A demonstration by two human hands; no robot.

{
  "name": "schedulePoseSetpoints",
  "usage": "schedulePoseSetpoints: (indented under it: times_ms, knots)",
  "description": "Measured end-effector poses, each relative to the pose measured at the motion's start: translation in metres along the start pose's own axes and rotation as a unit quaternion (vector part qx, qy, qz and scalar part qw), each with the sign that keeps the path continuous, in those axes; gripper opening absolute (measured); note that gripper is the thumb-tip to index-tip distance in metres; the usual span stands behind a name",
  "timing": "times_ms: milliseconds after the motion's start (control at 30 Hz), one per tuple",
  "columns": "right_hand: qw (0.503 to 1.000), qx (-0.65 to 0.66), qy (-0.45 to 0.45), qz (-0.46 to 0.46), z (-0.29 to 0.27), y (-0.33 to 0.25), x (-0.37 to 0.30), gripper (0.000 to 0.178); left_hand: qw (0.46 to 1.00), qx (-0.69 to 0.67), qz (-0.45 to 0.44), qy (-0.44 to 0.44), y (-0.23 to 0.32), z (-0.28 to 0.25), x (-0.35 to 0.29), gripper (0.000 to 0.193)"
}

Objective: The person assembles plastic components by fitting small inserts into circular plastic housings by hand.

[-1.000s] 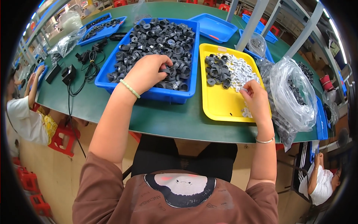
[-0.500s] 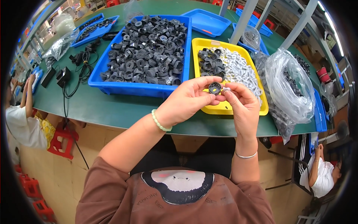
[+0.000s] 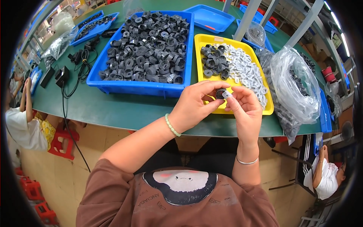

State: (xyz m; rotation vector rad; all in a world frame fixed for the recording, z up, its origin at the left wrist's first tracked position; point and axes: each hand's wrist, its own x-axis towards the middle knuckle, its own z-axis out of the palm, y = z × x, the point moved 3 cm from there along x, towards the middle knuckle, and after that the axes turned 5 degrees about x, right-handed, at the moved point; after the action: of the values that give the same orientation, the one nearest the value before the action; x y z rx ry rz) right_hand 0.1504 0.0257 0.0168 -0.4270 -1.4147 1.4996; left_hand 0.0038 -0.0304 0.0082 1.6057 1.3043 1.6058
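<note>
My left hand [image 3: 196, 101] grips a black ring-shaped plastic part [image 3: 220, 93] between thumb and fingers. Pinched in my right hand [image 3: 244, 104] is a small light-grey plastic piece [image 3: 227, 94], held against the open side of the black part; whether it sits inside cannot be made out. Both hands are above the near end of a yellow tray [image 3: 269, 109]. In that tray, black ring parts [image 3: 215, 62] lie at the left and a heap of light-grey pieces [image 3: 245, 68] at the right.
A big blue bin [image 3: 132, 87] full of black ring parts stands left of the tray. On the right are clear plastic bags [image 3: 297, 87] of dark parts. Black cables and adapters [image 3: 62, 77] lie far left; a grey metal post [image 3: 247, 19] rises behind. Other people sit at both sides.
The light-grey piece has moved left, up against the black part. The black part has turned from facing up to tilted toward my right hand.
</note>
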Motion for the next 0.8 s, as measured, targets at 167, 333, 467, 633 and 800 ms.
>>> schedulePoseSetpoints:
  times_ms: [167,333,467,633,800]
  knots:
    - [0.998,-0.045,0.027,0.028,-0.001,0.004,-0.002,0.009,0.997,0.039,-0.06,-0.007,-0.008,0.003,-0.003,0.034]
    - [0.992,-0.109,0.056,0.037,0.007,0.006,-0.002,0.007,0.995,0.062,-0.045,0.059,-0.012,0.006,-0.003,0.032]
    - [0.994,-0.095,0.04,0.042,0.008,0.005,0.003,0.007,0.993,0.078,-0.059,0.064,-0.01,0.006,-0.002,0.032]
    - [0.996,-0.077,0.043,0.021,0.01,0.014,0.004,0.006,0.994,0.083,-0.05,0.045,-0.01,0.007,-0.002,0.034]
    - [0.959,-0.255,0.079,-0.096,0.011,0.015,0.006,0.003,0.996,-0.049,-0.075,0.017,-0.015,0.007,-0.008,0.042]
